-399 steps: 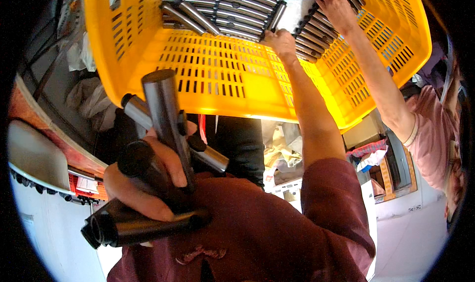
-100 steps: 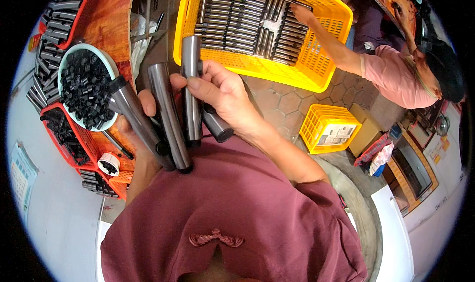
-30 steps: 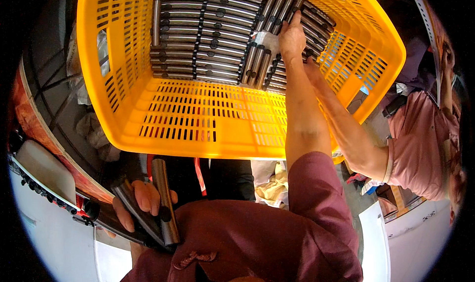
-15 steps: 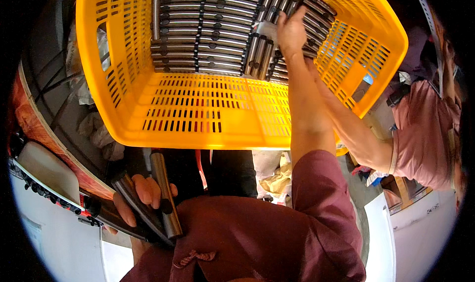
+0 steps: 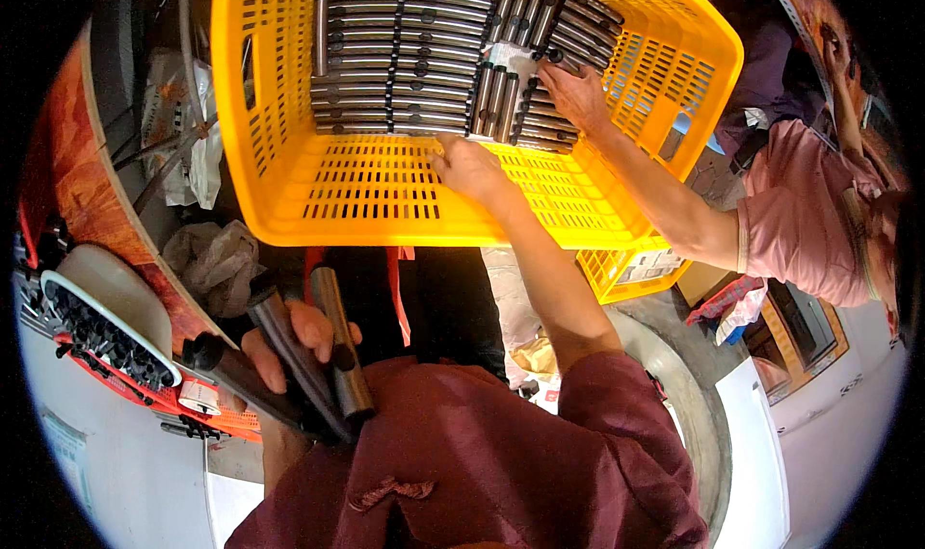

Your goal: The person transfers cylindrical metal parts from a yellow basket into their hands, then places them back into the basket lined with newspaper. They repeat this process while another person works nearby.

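Several dark metal tubes (image 5: 301,352) with black ends are in my left hand (image 5: 313,327), its fingers closed around them beside my maroon shirt. My right hand (image 5: 472,171) is over the near wall of a yellow plastic crate (image 5: 376,229), just below the packed tubes. Its fingers are loosely curled, thumb and forefinger apart, with nothing visible between them. Inside the crate, shiny metal tubes (image 5: 443,53) lie side by side in rows, some turned crosswise. At the right of the crate, a co-worker's hand (image 5: 573,94) touches tubes near a pale gap in the layer.
A second yellow crate (image 5: 626,274) stands below the first. At left, a white tray (image 5: 111,289) with black parts is near a reddish wooden board (image 5: 77,154). White sacks (image 5: 212,260) lie beside the crate. The co-worker's pink sleeve (image 5: 800,202) is at right.
My right hand has moved left and nearer from the tubes to the crate's near wall. The co-worker's hand now shows among the tubes. More of the tubes in my left hand show; the view has shifted.
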Available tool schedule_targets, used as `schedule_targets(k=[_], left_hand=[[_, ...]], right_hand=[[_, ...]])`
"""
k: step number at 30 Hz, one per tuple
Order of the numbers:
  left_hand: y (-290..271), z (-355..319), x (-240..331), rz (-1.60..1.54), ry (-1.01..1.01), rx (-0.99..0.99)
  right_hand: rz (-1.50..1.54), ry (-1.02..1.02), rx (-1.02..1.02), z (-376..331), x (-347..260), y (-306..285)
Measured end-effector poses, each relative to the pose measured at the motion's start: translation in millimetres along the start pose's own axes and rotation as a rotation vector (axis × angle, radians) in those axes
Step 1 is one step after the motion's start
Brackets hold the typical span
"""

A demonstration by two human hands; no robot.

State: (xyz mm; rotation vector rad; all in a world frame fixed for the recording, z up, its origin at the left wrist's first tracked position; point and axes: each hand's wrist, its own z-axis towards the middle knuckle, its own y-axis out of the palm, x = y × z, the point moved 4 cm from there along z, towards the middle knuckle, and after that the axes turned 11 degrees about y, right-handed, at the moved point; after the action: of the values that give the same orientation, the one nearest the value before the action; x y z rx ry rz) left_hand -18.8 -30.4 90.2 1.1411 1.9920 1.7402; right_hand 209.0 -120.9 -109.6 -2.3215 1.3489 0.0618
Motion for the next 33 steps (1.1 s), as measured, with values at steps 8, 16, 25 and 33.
schedule_targets(k=[8,16,25,33], left_hand=[[41.7,-13.4,29.8,0.192,0.007,0.08],[67.4,-16.2,63.9,0.523,-0.037,0.158],[82.8,-15.9,88.8,0.55,0.07,0.176],[63.3,-24.6,92.8,0.588,0.064,0.246]], right_hand=[[0.137,-0.07,0.544,-77.7,-2.8,2.2],[0.243,0.011,0.779,-95.5,-16.8,13.9],[0.131,0.131,0.81,-84.3,-23.2,16.6],[0.207,0.159,0.459,-57.2,-30.0,20.7]])
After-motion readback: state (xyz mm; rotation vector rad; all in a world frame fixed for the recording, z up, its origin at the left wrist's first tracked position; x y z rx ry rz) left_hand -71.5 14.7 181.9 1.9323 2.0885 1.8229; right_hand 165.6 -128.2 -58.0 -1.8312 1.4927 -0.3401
